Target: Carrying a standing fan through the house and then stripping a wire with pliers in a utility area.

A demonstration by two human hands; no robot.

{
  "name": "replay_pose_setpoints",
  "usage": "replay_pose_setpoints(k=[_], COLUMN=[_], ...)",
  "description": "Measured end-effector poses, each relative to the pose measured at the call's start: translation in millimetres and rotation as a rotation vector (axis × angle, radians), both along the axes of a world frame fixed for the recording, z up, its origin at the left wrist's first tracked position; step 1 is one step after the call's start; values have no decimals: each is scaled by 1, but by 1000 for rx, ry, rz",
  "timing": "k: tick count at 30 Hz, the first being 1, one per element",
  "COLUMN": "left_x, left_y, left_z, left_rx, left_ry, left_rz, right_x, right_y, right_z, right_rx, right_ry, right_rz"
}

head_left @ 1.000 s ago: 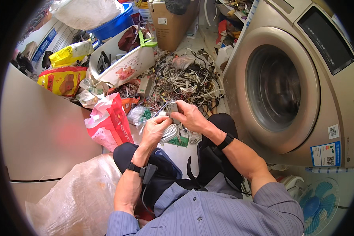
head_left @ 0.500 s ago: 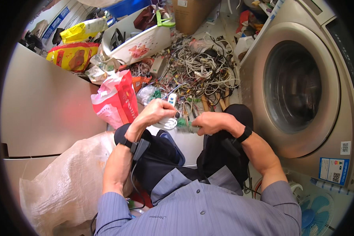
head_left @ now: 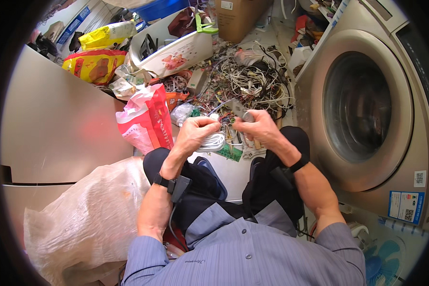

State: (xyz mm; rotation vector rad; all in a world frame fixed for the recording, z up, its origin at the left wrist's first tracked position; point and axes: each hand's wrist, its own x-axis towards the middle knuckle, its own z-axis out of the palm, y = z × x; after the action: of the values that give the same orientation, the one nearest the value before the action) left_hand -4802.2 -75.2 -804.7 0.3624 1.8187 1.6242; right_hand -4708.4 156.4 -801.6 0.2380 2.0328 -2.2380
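Note:
My left hand (head_left: 195, 135) is closed with a pinch on a coiled white cable (head_left: 211, 142); the loops hang below its fingers. A small white piece (head_left: 214, 116) shows just beyond the fingertips. My right hand (head_left: 260, 127) is wrapped round a flat grey metal blade-like tool (head_left: 239, 109). The tool tilts up and away to the left, and its exact kind is unclear. Its blade stands apart from the cable. Below and between the hands, a green circuit board (head_left: 231, 153) lies on the floor.
A tangled heap of wires and cables (head_left: 252, 76) spreads ahead. To the left stand a red-and-pink bag (head_left: 150, 119), a white bin (head_left: 176, 55) and a pale woven sack (head_left: 90, 214). A washing machine (head_left: 314, 143) borders the right, with a blue fan (head_left: 379, 262) behind it.
My right hand has risen and moved slightly right, bringing the grey tool up from below the cable. My left hand keeps its hold on the coil and has shifted slightly right.

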Motion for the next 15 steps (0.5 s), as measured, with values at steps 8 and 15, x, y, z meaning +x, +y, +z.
replay_pose_setpoints(k=[8,15], left_x=[30,58], left_y=[18,32], left_z=[5,10], left_rx=[-119,60], left_ry=[139,234], left_rz=[-59,-87], right_x=[-8,23], right_y=[-29,7], right_z=[2,24], right_rx=[51,187], right_ry=[53,201], right_rz=[-142,-356])
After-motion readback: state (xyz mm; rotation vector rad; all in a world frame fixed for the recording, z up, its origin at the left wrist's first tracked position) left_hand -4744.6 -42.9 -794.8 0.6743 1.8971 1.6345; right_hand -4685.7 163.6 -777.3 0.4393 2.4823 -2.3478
